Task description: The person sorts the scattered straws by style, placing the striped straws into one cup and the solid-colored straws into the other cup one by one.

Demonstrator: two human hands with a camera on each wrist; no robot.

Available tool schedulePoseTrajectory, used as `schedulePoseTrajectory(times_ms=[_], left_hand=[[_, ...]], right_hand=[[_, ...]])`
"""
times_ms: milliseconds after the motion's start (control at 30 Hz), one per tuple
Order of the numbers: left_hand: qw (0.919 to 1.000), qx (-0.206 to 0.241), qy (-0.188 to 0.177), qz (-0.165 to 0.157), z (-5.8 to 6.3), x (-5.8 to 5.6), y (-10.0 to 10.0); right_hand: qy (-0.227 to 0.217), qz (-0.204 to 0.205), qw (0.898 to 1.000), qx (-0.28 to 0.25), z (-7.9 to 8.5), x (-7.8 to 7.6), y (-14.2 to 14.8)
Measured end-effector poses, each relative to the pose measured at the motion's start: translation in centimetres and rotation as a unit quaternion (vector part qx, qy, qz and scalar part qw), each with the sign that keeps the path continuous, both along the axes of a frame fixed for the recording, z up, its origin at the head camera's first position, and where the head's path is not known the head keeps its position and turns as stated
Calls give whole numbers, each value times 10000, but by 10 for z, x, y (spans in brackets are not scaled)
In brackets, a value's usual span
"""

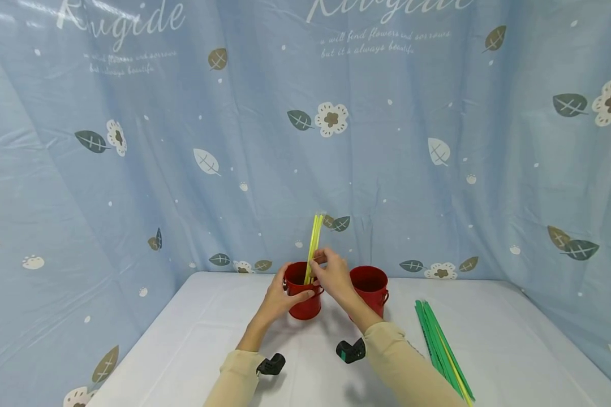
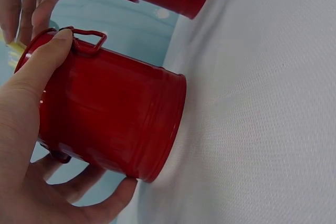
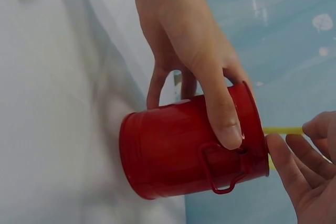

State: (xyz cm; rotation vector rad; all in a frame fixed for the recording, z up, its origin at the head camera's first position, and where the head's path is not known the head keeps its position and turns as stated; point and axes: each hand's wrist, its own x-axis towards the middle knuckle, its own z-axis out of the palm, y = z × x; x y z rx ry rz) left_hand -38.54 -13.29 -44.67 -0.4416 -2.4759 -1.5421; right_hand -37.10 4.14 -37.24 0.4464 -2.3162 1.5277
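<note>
Yellow sticks (image 1: 313,240) stand nearly upright in a red bucket (image 1: 305,308) just below the centre of the frame in the head view, their lower ends inside the bucket and their tops leaning slightly to the right. We see a person's 2 bare hands at work on them. The left hand (image 1: 279,295) grips the bucket from its left side: the thumb lies near the rim, beside a small red wire handle (image 2: 88,43), and the other fingers are spread around the far side of the wall, as both wrist views show. The right hand (image 1: 333,274) reaches in from the right, its fingers narrowed and pinching the sticks just above the rim. A 2nd red bucket (image 1: 369,287) stands near the 1st, to its right, and the right forearm passes in front of its lower part. At the lower right of the frame we find a bundle of green sticks (image 1: 431,333) lying on the table, with some yellow among them. The table (image 1: 514,345) is covered in white cloth. Pale sleeves (image 1: 239,370) enter from the bottom edge, with a black device (image 1: 271,364) at each wrist. Behind everything hangs a blue curtain (image 1: 265,181) printed with leaves, flowers and white lettering.
</note>
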Motion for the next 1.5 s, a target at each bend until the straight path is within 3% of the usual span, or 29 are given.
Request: schedulePoseTrajectory(times_ms=[300,600,867,1133,1400,1500], left_hand=[[10000,-23,15,-24,0,-2,0],[10000,-9,-17,17,0,-4,0],[10000,19,22,-37,-2,-5,-1],[10000,15,36,9,-2,-5,-1],[10000,43,-11,24,-1,-4,-1],[10000,81,-25,8,0,-4,0]], right_hand=[[-110,106,9998,-156,-1,0,-3],[-116,227,9997,32,1,-1,-3],[-365,505,9978,-245,1,2,5],[-398,691,9961,-373,5,15,28],[-995,1156,9863,-633,20,34,67],[-1137,1168,9856,-459,28,43,86]])
